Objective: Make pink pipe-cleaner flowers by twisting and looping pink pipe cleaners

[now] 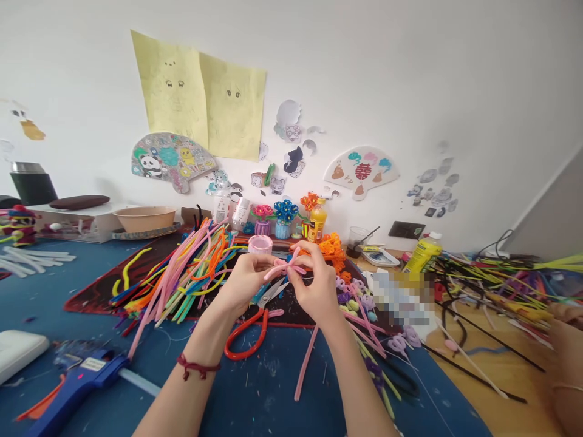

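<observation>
Between my two hands I hold a pink pipe cleaner (274,271) bent into a small bow-like shape with several short arms. My left hand (248,280) pinches its left side with thumb and forefinger. At the other side my right hand (317,280) grips it near the middle, fingers curled. Directly below lie scissors with red handles (246,335), their blades partly open and pointing up to the right. A loose pink pipe cleaner (306,364) rests on the blue mat under my right wrist. Behind my hands stands a pink roll of tape (260,244).
Many coloured pipe cleaners (175,273) are heaped at left. A blue glue gun (84,385) lies front left. Flower pots (282,229) and a yellow bottle (317,220) line the wall. Another person's hand (567,337) is at the right edge, beside more pipe cleaners (501,291).
</observation>
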`<state>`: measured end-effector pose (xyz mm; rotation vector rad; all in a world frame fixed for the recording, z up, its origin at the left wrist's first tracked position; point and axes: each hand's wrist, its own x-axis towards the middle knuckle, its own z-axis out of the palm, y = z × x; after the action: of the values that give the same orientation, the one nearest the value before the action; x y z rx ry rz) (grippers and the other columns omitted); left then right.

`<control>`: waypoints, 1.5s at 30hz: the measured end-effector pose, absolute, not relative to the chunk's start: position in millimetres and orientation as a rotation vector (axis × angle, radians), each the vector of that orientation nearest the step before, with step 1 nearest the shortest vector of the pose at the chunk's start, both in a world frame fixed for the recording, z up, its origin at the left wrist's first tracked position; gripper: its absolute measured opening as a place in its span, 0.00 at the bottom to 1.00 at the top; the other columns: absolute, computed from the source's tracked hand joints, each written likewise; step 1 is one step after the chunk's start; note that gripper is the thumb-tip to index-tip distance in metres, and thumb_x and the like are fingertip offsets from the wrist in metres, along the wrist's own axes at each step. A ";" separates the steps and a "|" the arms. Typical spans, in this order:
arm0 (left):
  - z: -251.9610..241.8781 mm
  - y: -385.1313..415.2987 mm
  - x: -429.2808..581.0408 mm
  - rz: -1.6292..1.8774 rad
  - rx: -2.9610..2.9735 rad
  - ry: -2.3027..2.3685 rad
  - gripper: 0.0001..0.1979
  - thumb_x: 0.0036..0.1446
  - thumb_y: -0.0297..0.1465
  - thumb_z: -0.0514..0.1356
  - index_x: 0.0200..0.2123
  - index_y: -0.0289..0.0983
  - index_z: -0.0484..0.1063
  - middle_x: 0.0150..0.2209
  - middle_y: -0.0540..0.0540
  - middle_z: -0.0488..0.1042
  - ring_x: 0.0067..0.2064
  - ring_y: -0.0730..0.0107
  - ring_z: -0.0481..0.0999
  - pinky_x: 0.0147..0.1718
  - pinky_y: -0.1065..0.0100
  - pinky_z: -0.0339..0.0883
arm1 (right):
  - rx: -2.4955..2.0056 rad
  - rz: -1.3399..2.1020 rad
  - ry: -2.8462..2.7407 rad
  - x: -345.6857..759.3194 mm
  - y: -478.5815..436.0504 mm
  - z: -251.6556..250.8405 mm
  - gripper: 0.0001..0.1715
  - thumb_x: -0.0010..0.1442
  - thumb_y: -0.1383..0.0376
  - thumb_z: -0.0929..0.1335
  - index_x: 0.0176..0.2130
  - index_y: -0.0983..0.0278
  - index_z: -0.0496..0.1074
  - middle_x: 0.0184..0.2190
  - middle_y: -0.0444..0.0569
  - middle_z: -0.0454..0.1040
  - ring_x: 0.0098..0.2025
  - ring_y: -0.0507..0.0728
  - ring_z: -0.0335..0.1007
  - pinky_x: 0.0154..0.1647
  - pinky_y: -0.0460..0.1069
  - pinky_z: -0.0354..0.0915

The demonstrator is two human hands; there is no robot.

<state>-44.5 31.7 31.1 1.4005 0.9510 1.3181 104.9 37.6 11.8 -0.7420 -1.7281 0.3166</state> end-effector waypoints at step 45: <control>34.9 26.2 -39.9 1.592 2.038 1.154 0.08 0.56 0.34 0.61 0.33 0.36 0.76 0.27 0.49 0.76 0.25 0.73 0.66 0.26 0.72 0.56 | -0.733 1.326 -1.159 109.2 50.7 11.7 0.19 0.45 0.55 0.77 0.33 0.65 0.75 0.24 0.44 0.75 0.24 0.52 0.70 0.28 0.48 0.67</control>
<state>-39.9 26.2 34.9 2.0385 1.1544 1.5920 109.2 50.7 11.7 -0.7327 -1.1590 1.3257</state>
